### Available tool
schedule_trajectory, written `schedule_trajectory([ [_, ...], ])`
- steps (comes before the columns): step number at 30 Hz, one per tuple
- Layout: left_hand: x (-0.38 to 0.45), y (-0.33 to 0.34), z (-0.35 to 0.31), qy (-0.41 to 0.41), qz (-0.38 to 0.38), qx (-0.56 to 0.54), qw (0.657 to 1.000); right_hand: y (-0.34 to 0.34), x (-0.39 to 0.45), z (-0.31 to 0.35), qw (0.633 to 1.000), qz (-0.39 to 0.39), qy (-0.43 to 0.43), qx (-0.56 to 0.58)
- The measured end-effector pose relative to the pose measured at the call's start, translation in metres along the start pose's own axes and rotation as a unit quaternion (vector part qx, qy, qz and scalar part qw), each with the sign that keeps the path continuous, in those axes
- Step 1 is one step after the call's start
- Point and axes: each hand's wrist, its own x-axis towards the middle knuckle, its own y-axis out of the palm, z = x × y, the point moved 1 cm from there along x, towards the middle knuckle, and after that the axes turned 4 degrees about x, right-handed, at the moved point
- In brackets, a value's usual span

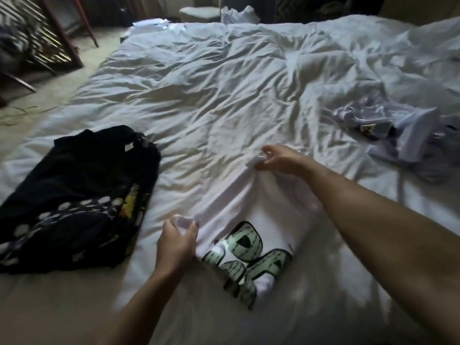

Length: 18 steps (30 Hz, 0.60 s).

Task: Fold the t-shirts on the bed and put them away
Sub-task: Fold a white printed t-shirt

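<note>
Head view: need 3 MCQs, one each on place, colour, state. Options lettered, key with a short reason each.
1. Where does the dark t-shirt lie relative to the white t-shirt?
A. To its left
B. To its right
C. On top of it

2. What colour fills the white t-shirt's printed letters?
A. Red
B. Pale green
C. Orange

3. What are the left hand and right hand doing?
A. Resting flat on the bed
B. Both pinching the white t-shirt's edge
C. Holding the dark t-shirt

Key: 1 A, it sits near the bed's left side. 2 B, green with black outlines. 3 B, fabric is bunched in both hands' fingers.
</note>
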Motion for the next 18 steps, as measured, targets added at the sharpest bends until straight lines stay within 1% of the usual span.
schedule_trajectory([
  [1,0.001,-0.003,0.001,0.017,-0.021,0.083,0.996,0.01,0.016,0.012,0.999,-0.02,-0.011,-0.044],
  [2,0.004,-0.007,-0.003,0.044,-0.054,0.174,0.982,0.021,0.026,0.023,0.995,-0.044,-0.009,-0.089],
  [3,0.011,-0.01,-0.007,0.081,-0.087,0.242,0.963,0.031,0.029,0.034,0.989,-0.066,0.0,-0.133],
  [4,0.02,-0.011,-0.012,0.117,-0.093,0.274,0.95,0.042,0.027,0.04,0.982,-0.089,0.008,-0.164],
  [5,0.029,-0.011,-0.019,0.14,-0.069,0.278,0.948,0.051,0.021,0.041,0.976,-0.124,0.008,-0.176],
  [6,0.038,-0.008,-0.026,0.157,-0.025,0.262,0.952,0.057,0.009,0.037,0.97,-0.175,0.015,-0.17],
  [7,0.046,-0.003,-0.032,0.172,0.023,0.247,0.953,0.062,-0.006,0.031,0.956,-0.253,0.023,-0.144],
  [8,0.052,0.002,-0.039,0.188,0.063,0.238,0.951,0.066,-0.025,0.022,0.929,-0.349,0.042,-0.114],
  [9,0.058,0.009,-0.049,0.198,0.095,0.231,0.948,0.068,-0.045,0.009,0.893,-0.436,0.079,-0.073],
  [10,0.063,0.015,-0.06,0.202,0.13,0.217,0.946,0.068,-0.066,-0.001,0.865,-0.481,0.142,-0.018],
  [11,0.065,0.025,-0.071,0.205,0.17,0.195,0.944,0.069,-0.089,-0.01,0.851,-0.473,0.225,0.039],
  [12,0.069,0.032,-0.08,0.207,0.197,0.175,0.942,0.072,-0.108,-0.019,0.839,-0.44,0.304,0.099],
  [13,0.074,0.034,-0.086,0.203,0.215,0.157,0.942,0.079,-0.118,-0.03,0.832,-0.401,0.354,0.148],
  [14,0.076,0.046,-0.093,0.202,0.239,0.124,0.942,0.08,-0.132,-0.044,0.821,-0.388,0.372,0.194],
  [16,0.086,0.053,-0.09,0.162,0.265,0.053,0.949,0.082,-0.127,-0.056,0.819,-0.373,0.326,0.289],
  [17,0.089,0.056,-0.085,0.144,0.274,0.027,0.95,0.08,-0.12,-0.059,0.825,-0.363,0.306,0.307],
  [18,0.089,0.059,-0.081,0.137,0.272,0.012,0.952,0.075,-0.113,-0.059,0.838,-0.349,0.291,0.303],
])
